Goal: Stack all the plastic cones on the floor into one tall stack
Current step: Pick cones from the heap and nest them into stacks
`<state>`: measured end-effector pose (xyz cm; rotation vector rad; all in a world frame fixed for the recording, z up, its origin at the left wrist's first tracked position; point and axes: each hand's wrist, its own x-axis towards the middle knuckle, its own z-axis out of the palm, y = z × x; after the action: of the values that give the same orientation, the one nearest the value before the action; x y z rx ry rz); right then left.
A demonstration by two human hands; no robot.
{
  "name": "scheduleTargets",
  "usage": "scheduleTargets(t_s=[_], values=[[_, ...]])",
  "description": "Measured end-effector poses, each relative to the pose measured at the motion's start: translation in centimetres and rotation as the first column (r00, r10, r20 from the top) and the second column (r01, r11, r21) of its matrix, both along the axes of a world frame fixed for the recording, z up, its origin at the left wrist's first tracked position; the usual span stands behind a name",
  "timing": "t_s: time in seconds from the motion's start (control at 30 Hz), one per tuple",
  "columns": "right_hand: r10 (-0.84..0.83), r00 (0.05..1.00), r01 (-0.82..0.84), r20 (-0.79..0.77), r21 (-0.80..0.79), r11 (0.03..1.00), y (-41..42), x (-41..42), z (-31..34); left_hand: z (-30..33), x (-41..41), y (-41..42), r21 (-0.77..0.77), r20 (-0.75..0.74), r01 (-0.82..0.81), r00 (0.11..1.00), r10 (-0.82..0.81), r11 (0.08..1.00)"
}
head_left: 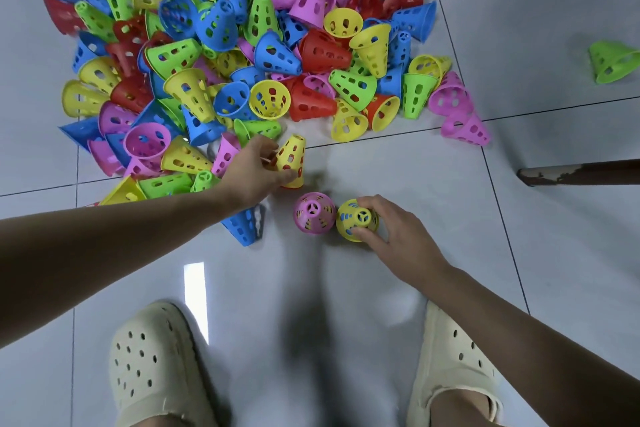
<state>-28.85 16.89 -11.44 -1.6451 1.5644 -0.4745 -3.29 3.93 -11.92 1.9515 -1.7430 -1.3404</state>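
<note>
Yellow cone (pixel 291 159) pinched by left hand (pixel 254 168) at near edge of the cone pile (pixel 242 45), red showing through its holes; right hand (pixel 388 229) fingers curled round yellow-over-blue stack (pixel 355 220), upright on tiled floor (pixel 346 288); pink cone (pixel 314 212) upright, touching stack's left side; blue cone (pixel 244 224) lying under left forearm; stray green cone (pixel 611 61) far right.

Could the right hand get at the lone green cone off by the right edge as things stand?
Probably not without letting go first: the right hand grips a yellow cone near the feet, while the green cone lies far off to the right. Only bare floor lies between them.
</note>
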Motion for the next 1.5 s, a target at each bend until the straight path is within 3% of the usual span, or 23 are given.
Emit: scheduleTargets(t_s=[0.4,0.5,0.7,0.9,1.03,1.27,1.5], values=[[-0.022,1.0,0.022,0.001,-0.004,1.0,0.2,0.2,-0.2,2.6,0.6,2.2,-0.278,0.132,0.272,0.961,-0.244,0.921],[-0.024,1.0,0.024,0.0,-0.013,1.0,0.3,0.2,-0.3,2.8,0.8,3.3,-0.315,0.143,0.245,0.967,-0.209,0.917],[-0.009,0.999,0.008,-0.038,-0.012,1.0,0.4,0.2,-0.3,5.2,0.3,5.6,-0.433,0.02,0.13,0.991,-0.135,0.892],[-0.006,0.999,0.005,-0.048,-0.019,1.0,0.3,0.4,-0.3,6.5,-0.2,8.2,-0.501,0.038,0.265,0.958,-0.285,0.824],[-0.011,0.999,0.01,-0.042,-0.028,1.0,0.4,0.4,-0.3,4.8,-0.2,9.4,-0.462,0.156,0.403,0.914,-0.375,0.79],[-0.025,0.999,0.024,-0.02,-0.055,0.998,0.5,0.4,-0.7,2.1,-0.4,8.5,-0.39,0.213,0.433,0.901,-0.377,0.813],[-0.013,1.0,0.014,0.028,-0.018,1.0,0.0,-0.1,-1.1,0.1,0.5,7.1,-0.342,0.039,0.444,0.887,-0.459,0.828]])
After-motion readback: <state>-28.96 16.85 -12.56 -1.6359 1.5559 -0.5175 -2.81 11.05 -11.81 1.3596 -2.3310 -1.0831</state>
